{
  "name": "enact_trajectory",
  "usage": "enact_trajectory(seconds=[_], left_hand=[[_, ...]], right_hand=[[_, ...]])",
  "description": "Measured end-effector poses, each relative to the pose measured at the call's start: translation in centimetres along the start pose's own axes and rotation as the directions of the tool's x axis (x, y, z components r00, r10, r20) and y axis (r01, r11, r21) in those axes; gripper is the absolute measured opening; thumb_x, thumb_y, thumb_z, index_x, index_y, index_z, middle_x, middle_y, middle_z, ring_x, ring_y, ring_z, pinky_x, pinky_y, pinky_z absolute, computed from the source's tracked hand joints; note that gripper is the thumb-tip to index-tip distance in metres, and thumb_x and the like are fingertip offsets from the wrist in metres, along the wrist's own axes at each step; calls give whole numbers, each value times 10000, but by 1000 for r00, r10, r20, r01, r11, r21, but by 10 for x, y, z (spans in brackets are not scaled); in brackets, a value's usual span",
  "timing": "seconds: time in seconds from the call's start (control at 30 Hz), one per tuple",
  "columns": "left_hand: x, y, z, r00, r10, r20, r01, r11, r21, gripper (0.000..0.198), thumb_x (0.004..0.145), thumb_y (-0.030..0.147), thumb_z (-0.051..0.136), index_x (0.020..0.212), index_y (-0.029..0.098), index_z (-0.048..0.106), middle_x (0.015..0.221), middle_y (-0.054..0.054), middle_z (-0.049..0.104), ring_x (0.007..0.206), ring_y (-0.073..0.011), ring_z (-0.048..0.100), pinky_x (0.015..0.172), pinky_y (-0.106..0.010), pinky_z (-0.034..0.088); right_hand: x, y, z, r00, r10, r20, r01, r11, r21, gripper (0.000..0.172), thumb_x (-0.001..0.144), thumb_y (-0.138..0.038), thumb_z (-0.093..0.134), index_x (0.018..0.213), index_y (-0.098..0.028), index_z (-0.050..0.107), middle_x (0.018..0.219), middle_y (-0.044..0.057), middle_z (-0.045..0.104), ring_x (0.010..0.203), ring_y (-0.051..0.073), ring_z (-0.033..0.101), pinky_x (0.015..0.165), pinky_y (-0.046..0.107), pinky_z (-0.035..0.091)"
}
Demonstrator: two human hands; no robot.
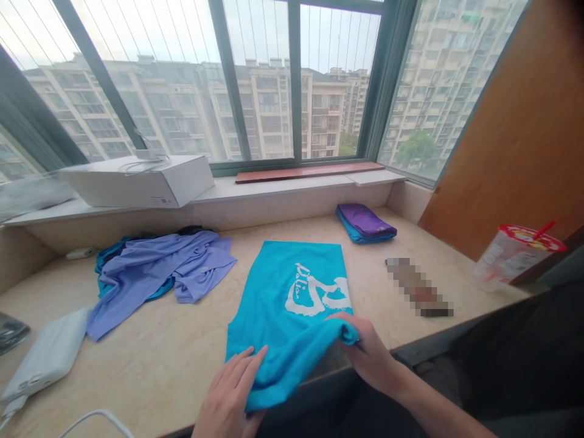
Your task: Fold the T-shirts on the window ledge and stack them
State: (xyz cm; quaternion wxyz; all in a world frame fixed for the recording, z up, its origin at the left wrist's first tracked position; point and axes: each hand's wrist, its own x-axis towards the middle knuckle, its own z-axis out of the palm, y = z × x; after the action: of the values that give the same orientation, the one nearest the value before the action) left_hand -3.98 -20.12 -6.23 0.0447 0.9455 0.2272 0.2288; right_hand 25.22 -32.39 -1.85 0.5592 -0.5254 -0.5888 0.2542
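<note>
A bright blue T-shirt [274, 286] with white lettering lies folded lengthwise on the counter, its near end lifted and curled off the front edge. My right hand [371, 353] pinches the raised near corner, with the fingertips partly hidden by the cloth. At the near left corner, my left hand [230, 392] has its fingers on top of the fabric and its thumb underneath. Behind the shirt, to the right, sits a neat folded stack of purple and blue cloth [365, 222]. A loose heap of lavender and blue clothes [168, 261] is on the left.
On the right stand a clear plastic cup with a red straw [515, 255] and a blurred-out flat object [420, 289]. A white power bank [48, 353] with a cable lies at left. A white box [137, 182] rests on the sill beneath the windows.
</note>
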Motion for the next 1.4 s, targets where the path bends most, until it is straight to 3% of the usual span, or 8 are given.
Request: enact_trajectory(seconds=[0.1, 0.27, 0.57, 0.87, 1.0, 1.1, 1.27, 1.4], left_hand=[[1, 6, 9, 997, -66, 32, 65, 997, 36, 829, 747, 207, 666, 1519, 384, 422, 1371, -76, 649, 1189, -361, 654, 971, -504, 594], [7, 17, 20, 999, -9, 53, 7, 1000, 26, 961, 644, 83, 578, 1550, 320, 368, 1510, -106, 523, 1314, -391, 559, 1026, -585, 543], [8, 6, 16, 993, -107, -54, 106, 994, -20, 706, 637, 9, 442, 1272, 276, 597, 1233, -79, 724, 1122, -290, 698, 951, -430, 606], [3, 13, -46, 965, -34, -259, 54, 996, 73, 709, 658, 2, 440, 1317, 239, 554, 1105, -58, 742, 981, -219, 735, 892, -277, 587], [41, 9, -73, 947, -89, -309, 94, 996, 0, 536, 731, 40, 466, 1187, 264, 638, 1066, -29, 755, 960, -204, 737, 850, -252, 573], [94, -11, -73, 954, -245, -170, 233, 969, -87, 385, 791, 126, 510, 1109, 252, 687, 1061, -28, 768, 995, -236, 728, 861, -298, 558], [174, -63, -35, 935, -342, 88, 353, 919, -176, 271, 813, 184, 579, 1046, 213, 716, 914, -34, 768, 889, -233, 721, 792, -296, 523], [203, -97, -3, 930, -353, 104, 367, 914, -176, 285, 793, 161, 612, 1059, 190, 710, 861, -29, 759, 836, -221, 720, 796, -295, 529]], right_hand=[[2, -2, -2, 998, -13, 55, 13, 1000, -7, 199, 983, -267, 525, 1051, -218, 705, 976, 50, 745, 901, 210, 689, 826, 309, 530], [-2, 2, -1, 995, -70, -71, 70, 998, 1, 218, 984, -256, 501, 1066, -232, 701, 946, 31, 743, 849, 194, 680, 782, 284, 528], [-7, 9, -9, 998, -48, -48, 46, 998, -49, 263, 1011, -338, 488, 1122, -228, 700, 1027, 70, 730, 945, 231, 670, 844, 321, 522], [-23, -1, -6, 998, 22, -51, -25, 999, -44, 388, 1013, -442, 453, 832, -189, 685, 771, 34, 673, 692, 179, 594, 652, 276, 476], [-7, -4, -22, 967, 124, -222, -140, 989, -56, 417, 957, -495, 542, 673, -192, 575, 601, -20, 520, 556, 138, 457, 525, 251, 385], [33, 14, -38, 910, 226, -348, -280, 953, -114, 485, 913, -573, 570, 610, -205, 480, 540, -45, 426, 526, 125, 384, 483, 250, 309], [102, 64, -57, 953, 171, -251, -250, 912, -326, 378, 884, -540, 579, 757, -187, 628, 778, 27, 680, 726, 203, 603, 670, 298, 457], [128, 95, -66, 964, 167, -206, -246, 854, -458, 306, 907, -466, 547, 909, -194, 688, 894, 66, 738, 837, 242, 681, 763, 329, 491]])
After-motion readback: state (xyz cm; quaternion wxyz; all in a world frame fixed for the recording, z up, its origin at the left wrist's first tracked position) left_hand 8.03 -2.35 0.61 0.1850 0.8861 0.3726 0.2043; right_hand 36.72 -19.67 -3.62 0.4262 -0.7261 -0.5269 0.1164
